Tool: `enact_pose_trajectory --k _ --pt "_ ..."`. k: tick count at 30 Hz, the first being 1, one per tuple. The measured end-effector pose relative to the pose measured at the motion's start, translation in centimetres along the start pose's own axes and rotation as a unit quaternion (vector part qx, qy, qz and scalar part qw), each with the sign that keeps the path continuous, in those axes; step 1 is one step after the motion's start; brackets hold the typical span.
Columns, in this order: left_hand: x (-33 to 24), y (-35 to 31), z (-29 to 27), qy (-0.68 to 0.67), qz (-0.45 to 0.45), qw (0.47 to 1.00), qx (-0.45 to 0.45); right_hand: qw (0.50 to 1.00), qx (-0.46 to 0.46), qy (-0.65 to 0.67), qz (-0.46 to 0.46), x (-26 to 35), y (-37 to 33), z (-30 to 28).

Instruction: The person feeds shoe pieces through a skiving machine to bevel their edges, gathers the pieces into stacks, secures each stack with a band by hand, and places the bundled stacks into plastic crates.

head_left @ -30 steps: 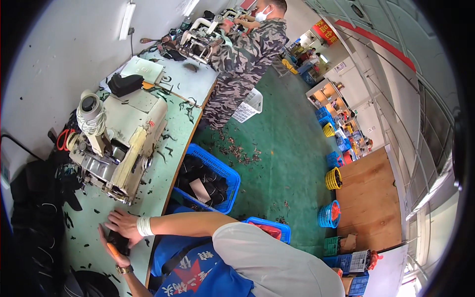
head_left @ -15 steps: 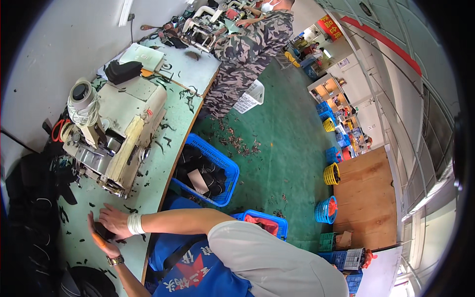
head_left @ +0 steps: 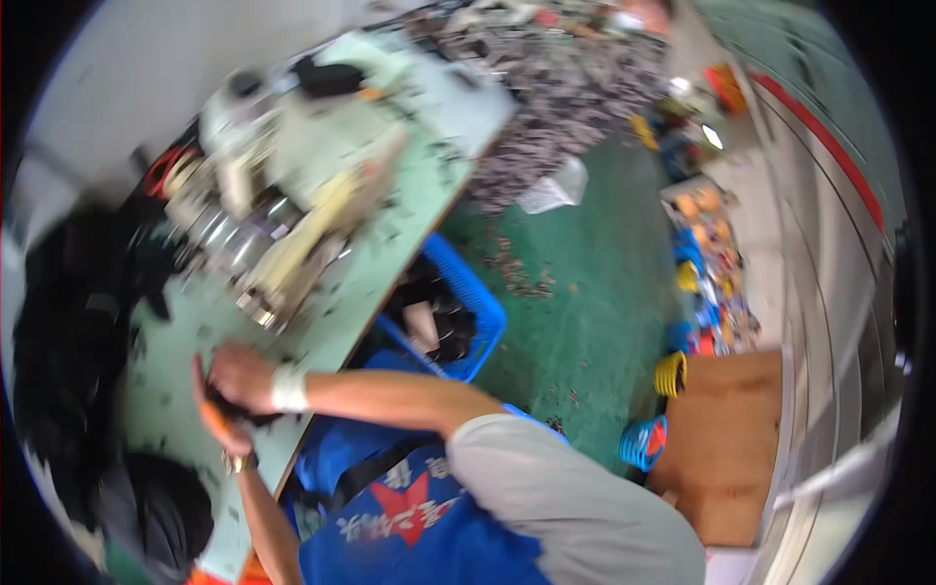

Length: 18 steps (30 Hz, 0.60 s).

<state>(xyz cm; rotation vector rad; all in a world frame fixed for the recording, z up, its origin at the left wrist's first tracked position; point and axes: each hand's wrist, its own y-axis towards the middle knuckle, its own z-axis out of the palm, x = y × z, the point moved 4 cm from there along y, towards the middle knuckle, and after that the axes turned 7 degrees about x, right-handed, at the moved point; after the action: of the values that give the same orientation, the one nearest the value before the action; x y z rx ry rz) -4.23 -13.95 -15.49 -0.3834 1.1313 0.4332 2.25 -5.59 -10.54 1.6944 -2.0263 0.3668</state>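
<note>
Motion blurs the view. My left hand, with a watch at the wrist and an orange patch along a finger, is at the near side of a small black piece of material. My right hand, with a white band round its wrist, lies against the other side, fingers curled over it. Both hands hold the piece between them, low over the pale green table; fingertips are smeared. Just beyond them stands a cream sewing machine with a thread cone.
Black fabric is heaped along the table's left side, and a dark rounded bundle lies nearer me. A blue basket of black pieces stands right of the table. Farther off, a person in camouflage clothing works at the table.
The whole view has shifted and blurred, so the machine and basket appear farther right. Both hands stay together around the black piece, which shows more below my right hand.
</note>
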Motion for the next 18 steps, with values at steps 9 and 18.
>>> enact_pose_trajectory --k 9,18 --pt "-1.5 1.2 3.3 0.053 0.044 0.996 0.058 0.994 -0.046 -0.087 -0.043 -2.2 -0.6 -4.2" --pt "-8.8 -4.5 6.4 0.21 -0.12 0.969 -0.054 0.775 -0.003 0.57 0.273 -1.0 -2.4 -9.2"
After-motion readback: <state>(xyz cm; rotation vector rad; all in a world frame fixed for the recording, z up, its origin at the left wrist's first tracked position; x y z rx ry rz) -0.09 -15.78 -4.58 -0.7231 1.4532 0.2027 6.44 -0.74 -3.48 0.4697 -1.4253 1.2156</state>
